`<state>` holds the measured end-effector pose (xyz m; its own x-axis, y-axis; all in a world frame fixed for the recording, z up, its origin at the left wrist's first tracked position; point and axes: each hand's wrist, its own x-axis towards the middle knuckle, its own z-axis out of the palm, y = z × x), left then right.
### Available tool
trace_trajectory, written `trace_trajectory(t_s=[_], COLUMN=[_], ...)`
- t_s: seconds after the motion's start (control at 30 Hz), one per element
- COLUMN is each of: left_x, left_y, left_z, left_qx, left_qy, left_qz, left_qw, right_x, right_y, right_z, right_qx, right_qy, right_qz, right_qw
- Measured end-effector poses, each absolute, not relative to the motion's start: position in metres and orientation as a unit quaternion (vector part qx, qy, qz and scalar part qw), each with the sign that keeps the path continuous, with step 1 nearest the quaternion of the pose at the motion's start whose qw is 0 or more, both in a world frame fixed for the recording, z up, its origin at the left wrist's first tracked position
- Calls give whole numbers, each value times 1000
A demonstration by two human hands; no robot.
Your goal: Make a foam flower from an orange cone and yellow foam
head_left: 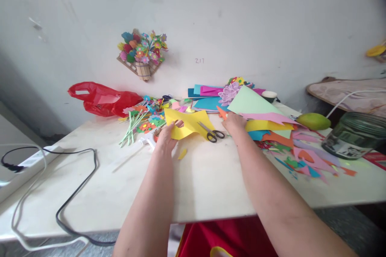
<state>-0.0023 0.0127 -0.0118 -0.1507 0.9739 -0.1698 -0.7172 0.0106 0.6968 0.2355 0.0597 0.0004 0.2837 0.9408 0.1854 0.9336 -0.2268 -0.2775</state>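
Yellow sheet — clamped in my left hand; a tug could drag the scissors at its four o'clock. Whether my right hand grips — I can't tell.

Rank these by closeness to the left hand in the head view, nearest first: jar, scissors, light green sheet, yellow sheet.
From the left hand:
1. Yellow sheet: at the fingers, held by its left side.
2. Scissors: to the right, blades over the yellow sheet.
3. Light green sheet: farther right, toward the wall.
4. Jar: far right.
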Motion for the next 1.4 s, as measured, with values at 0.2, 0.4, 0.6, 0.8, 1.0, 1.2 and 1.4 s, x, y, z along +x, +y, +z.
trace_trajectory(t_s=[0.2,0.4,0.6,0.8,1.0,1.2,1.4], left_x=[1,0,-6,-9,-6,-3,-4], left_y=[11,13,14,16,15,15,21], left_z=[-11,-14,-17,-19,-15,-12,-19], left_qx=[183,165,193,220,216,231,240], left_qy=[314,336,332,369,371,364,323], left_qz=[697,676,656,654,661,661,672], left_qw=[619,635,650,623,615,615,621], right_x=[232,214,190,189,180,181,195], right_y=[48,30,24,27,21,22,38], right_z=[10,20,20,16,14,14,11], right_qx=[-795,-705,-674,-684,-659,-654,-656], right_qy=[-593,-692,-737,-726,-751,-755,-722], right_qz=[19,-83,42,67,44,32,139], right_qw=[127,133,22,-11,-15,38,169])
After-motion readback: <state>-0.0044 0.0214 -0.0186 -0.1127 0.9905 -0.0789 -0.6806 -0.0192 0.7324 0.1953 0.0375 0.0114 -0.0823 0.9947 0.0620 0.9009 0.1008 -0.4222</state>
